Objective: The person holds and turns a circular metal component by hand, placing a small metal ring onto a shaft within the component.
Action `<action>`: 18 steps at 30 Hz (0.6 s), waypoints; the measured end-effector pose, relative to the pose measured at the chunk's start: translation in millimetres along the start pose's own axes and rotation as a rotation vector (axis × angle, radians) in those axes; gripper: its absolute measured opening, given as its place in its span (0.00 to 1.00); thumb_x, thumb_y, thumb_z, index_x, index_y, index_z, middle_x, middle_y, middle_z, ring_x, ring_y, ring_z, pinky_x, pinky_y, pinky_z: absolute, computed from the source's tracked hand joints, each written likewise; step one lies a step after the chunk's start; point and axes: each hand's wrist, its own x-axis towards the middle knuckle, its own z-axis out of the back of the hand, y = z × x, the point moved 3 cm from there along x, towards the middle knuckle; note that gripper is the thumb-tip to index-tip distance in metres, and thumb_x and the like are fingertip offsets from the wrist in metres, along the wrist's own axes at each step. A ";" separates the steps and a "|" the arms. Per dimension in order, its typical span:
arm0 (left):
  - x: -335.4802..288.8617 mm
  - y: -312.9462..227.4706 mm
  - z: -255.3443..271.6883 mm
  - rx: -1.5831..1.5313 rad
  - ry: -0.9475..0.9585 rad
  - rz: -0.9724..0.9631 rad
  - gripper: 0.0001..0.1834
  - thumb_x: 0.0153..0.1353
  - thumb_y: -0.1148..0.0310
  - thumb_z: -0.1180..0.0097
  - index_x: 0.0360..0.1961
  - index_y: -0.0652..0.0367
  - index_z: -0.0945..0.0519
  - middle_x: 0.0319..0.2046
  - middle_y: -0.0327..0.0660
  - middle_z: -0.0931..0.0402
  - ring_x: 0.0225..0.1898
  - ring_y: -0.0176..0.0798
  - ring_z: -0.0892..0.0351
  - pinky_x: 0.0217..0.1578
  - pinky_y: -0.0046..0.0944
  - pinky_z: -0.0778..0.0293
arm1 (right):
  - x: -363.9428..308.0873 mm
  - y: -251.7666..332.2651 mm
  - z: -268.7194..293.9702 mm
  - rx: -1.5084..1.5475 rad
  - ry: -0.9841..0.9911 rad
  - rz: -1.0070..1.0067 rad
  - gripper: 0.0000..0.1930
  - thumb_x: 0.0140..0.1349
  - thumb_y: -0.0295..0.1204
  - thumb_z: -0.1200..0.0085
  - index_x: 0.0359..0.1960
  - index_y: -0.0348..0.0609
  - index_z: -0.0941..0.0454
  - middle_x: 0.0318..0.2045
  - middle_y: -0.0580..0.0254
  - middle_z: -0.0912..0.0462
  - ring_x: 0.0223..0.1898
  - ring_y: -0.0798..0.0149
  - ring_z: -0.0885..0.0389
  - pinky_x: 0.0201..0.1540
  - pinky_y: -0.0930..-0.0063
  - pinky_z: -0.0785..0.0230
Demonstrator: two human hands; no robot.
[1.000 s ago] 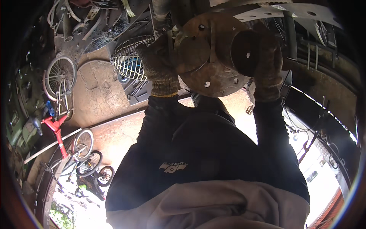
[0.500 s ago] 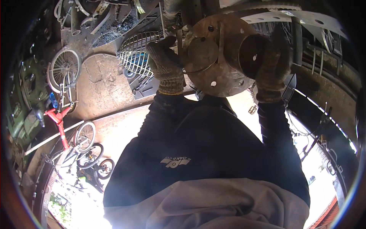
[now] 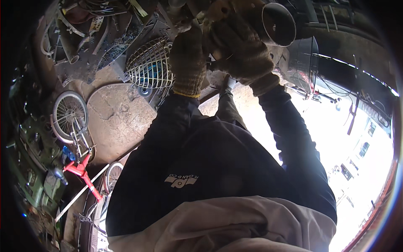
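Both my hands wear brown knitted work gloves and are raised at the top of the view. My left hand [image 3: 187, 63] is closed, its fingertips in shadow; what it grips, if anything, cannot be made out. Close to its right, my right hand [image 3: 243, 52] has curled fingers reaching left in front of a rusty metal workpiece. What those fingers hold is hidden. To the right of that hand, an open short metal pipe [image 3: 278, 24] shows its round rim. Most of the rusty plate around it is out of view or covered by my glove.
A pale wire basket [image 3: 149, 67] with something blue inside is left of my hands. Scrap metal [image 3: 100, 29] lies at the upper left. Farther left are a bicycle wheel [image 3: 70, 115] and a red frame piece [image 3: 84, 174]. A dark curved panel [image 3: 303, 65] stands at the right.
My right hand has left the pipe and moved left, close beside my left hand. The view has shifted, so the round rusty plate sits higher and is mostly cut off.
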 end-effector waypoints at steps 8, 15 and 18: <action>-46.1 28.8 -12.6 -0.898 0.188 0.594 0.24 0.63 0.81 0.45 0.61 0.60 0.26 0.55 0.54 0.24 0.50 0.55 0.20 0.49 0.49 0.21 | -4.7 -1.3 -11.6 -0.197 -0.097 0.150 0.41 0.40 0.49 0.24 0.59 0.45 0.19 0.61 0.58 0.20 0.71 0.46 0.31 0.66 0.53 0.28; -58.5 -3.3 -22.1 -0.800 0.080 0.220 0.26 0.74 0.68 0.49 0.71 0.57 0.34 0.62 0.43 0.26 0.55 0.33 0.22 0.50 0.32 0.22 | -9.1 -0.3 -10.5 -0.327 0.076 0.202 0.41 0.54 0.60 0.35 0.67 0.55 0.25 0.68 0.57 0.29 0.77 0.48 0.41 0.71 0.46 0.37; -66.5 -15.5 -37.0 -1.118 0.085 0.621 0.27 0.76 0.66 0.50 0.73 0.55 0.35 0.59 0.38 0.24 0.51 0.27 0.22 0.45 0.26 0.22 | -16.5 -10.2 -14.3 -0.395 0.049 0.221 0.40 0.55 0.59 0.36 0.68 0.55 0.26 0.70 0.56 0.30 0.76 0.47 0.40 0.72 0.45 0.38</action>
